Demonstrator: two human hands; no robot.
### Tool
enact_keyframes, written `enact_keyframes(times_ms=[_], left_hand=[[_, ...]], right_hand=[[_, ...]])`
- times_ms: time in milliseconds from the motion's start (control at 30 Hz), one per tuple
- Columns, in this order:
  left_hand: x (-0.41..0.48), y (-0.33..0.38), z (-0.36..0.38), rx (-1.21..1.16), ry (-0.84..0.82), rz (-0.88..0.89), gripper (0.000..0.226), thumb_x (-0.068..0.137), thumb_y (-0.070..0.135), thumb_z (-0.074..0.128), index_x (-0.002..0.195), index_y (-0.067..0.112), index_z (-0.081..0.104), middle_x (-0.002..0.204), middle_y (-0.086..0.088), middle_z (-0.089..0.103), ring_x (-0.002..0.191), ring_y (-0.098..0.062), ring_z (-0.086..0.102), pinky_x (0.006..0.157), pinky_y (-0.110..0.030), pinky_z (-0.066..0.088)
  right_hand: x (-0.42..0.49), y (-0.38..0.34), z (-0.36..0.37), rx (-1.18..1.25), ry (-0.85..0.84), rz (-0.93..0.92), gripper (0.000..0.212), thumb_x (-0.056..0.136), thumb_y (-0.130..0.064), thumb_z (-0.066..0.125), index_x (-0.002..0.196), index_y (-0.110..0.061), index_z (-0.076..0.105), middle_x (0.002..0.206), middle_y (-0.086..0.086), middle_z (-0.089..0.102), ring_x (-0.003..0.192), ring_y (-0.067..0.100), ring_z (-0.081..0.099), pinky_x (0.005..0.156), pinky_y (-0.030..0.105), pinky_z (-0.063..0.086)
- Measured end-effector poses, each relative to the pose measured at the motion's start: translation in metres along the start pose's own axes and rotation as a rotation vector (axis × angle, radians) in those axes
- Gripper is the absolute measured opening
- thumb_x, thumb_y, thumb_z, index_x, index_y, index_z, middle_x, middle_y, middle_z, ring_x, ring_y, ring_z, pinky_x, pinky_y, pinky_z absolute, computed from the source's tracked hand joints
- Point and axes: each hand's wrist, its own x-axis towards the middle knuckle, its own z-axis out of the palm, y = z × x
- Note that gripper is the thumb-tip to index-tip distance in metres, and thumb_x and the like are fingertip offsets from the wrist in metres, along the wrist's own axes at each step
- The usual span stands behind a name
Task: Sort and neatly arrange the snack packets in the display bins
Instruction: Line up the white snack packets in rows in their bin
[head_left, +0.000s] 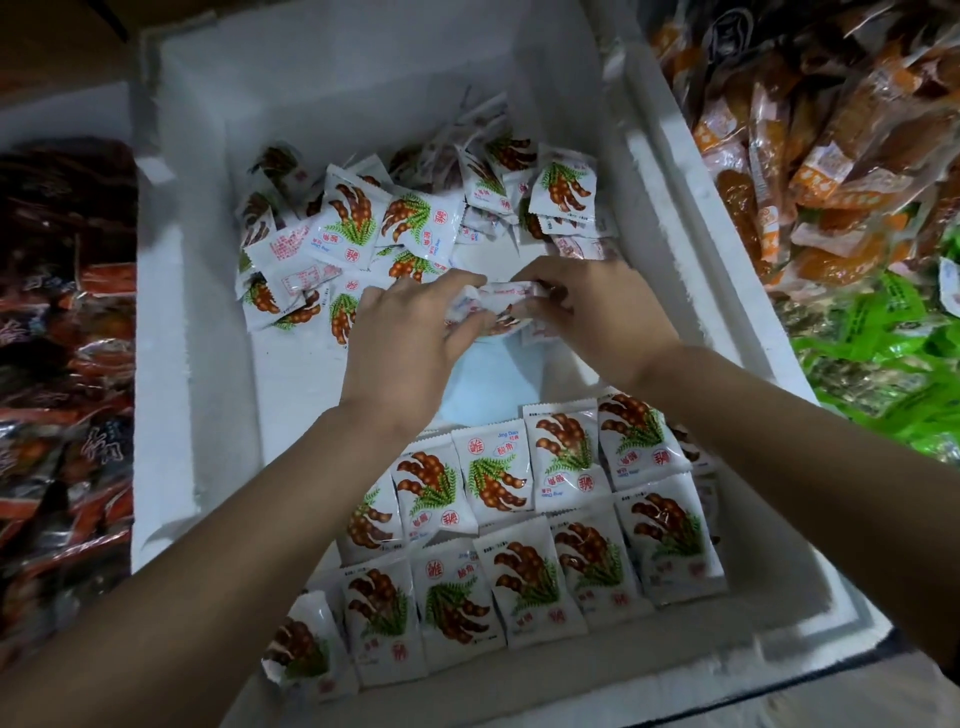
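Packets (496, 299), small white plastic with brown pod prints, sat bunched between left grip (402, 343) and right grip (602, 312), both pinching them.

White pod-printed snack packets (524, 582) lie in neat rows at the foam bin's (197, 364) near end; a loose heap (363, 218) lies beyond. A crumpled bunch (496, 306) sits mid-bin.
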Motion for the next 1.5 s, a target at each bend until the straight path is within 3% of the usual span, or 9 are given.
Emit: enact_keyframes(times_ms=[267,400,667,833,1000,1100,1200,1333,1500], left_hand=[[-0.019,0.006,-0.026,-0.211,0.028,-0.149,0.023,0.092,0.036,0.061,0.099,0.014,0.063,0.071,-0.01,0.063,0.065,-0.023,0.055,0.062,-0.041,0.047],[-0.029,0.01,-0.036,-0.328,0.068,-0.313,0.009,0.091,0.029,0.063,0.093,0.022,0.056,0.07,-0.01,0.063,0.068,-0.02,0.054,0.062,-0.027,0.043],[-0.046,0.027,-0.034,-0.953,-0.026,-0.912,0.023,0.089,0.007,0.065,0.088,0.018,0.045,0.087,-0.003,0.05,0.067,-0.017,0.071,0.05,-0.012,0.049],[-0.054,0.03,-0.034,-1.035,-0.094,-0.902,0.024,0.087,0.0,0.058,0.106,0.01,0.066,0.097,-0.007,0.073,0.095,-0.023,0.069,0.086,-0.039,0.056],[-0.057,0.04,-0.042,-1.35,-0.137,-0.93,0.014,0.093,0.012,0.053,0.104,0.012,0.062,0.082,0.0,0.07,0.076,-0.015,0.068,0.068,-0.029,0.056],[-0.061,0.04,-0.044,-1.247,-0.152,-0.827,0.025,0.09,0.018,0.061,0.116,0.016,0.062,0.101,0.001,0.073,0.095,-0.014,0.07,0.086,-0.036,0.057],[-0.066,0.031,-0.043,-1.043,-0.096,-0.775,0.031,0.089,0.012,0.064,0.119,0.02,0.06,0.11,0.001,0.071,0.104,-0.013,0.067,0.095,-0.04,0.051],[-0.069,0.019,-0.045,-0.931,-0.072,-0.733,0.028,0.088,0.015,0.067,0.109,0.032,0.058,0.103,0.014,0.071,0.096,0.001,0.066,0.083,-0.021,0.052],[-0.06,0.013,-0.046,-0.914,-0.058,-0.71,0.032,0.088,0.014,0.068,0.114,0.029,0.057,0.104,0.016,0.069,0.093,0.006,0.065,0.077,-0.01,0.049]], right_hand=[[-0.01,-0.021,-0.014,0.252,0.166,0.047,0.022,0.093,-0.031,0.058,0.093,-0.016,0.073,0.083,0.001,0.072,0.071,0.014,0.064,0.065,0.029,0.049],[-0.011,-0.025,-0.016,0.281,0.249,0.14,0.031,0.097,-0.033,0.051,0.088,-0.01,0.069,0.075,0.0,0.068,0.059,0.009,0.056,0.055,0.021,0.042],[-0.048,-0.054,0.004,0.338,0.179,0.088,0.018,0.097,-0.031,0.05,0.099,-0.013,0.053,0.087,0.0,0.069,0.071,0.015,0.067,0.063,0.042,0.056],[-0.077,-0.064,0.019,0.239,0.042,-0.065,0.045,0.091,-0.039,0.058,0.128,-0.017,0.048,0.123,0.0,0.061,0.099,0.019,0.064,0.074,0.04,0.056],[-0.083,-0.059,0.022,0.277,-0.186,-0.047,0.083,0.084,-0.053,0.049,0.151,-0.023,0.011,0.158,0.002,0.014,0.144,0.016,0.019,0.112,0.032,0.027],[-0.088,-0.06,0.021,0.238,-0.285,-0.096,0.089,0.084,-0.051,0.05,0.148,-0.029,-0.008,0.159,-0.004,-0.007,0.145,0.013,0.013,0.111,0.026,0.025],[-0.092,-0.058,0.019,0.297,-0.242,-0.147,0.078,0.092,-0.028,0.059,0.148,-0.037,0.005,0.157,-0.015,0.006,0.128,0.017,0.044,0.106,0.028,0.038],[-0.091,-0.049,0.014,0.245,-0.138,-0.125,0.058,0.092,-0.013,0.059,0.142,-0.026,0.035,0.131,-0.002,0.054,0.11,0.0,0.051,0.09,0.015,0.042],[-0.062,-0.014,0.003,0.033,-0.008,0.015,0.053,0.089,-0.007,0.06,0.138,-0.012,0.04,0.134,0.008,0.05,0.122,0.02,0.047,0.101,0.026,0.034]])
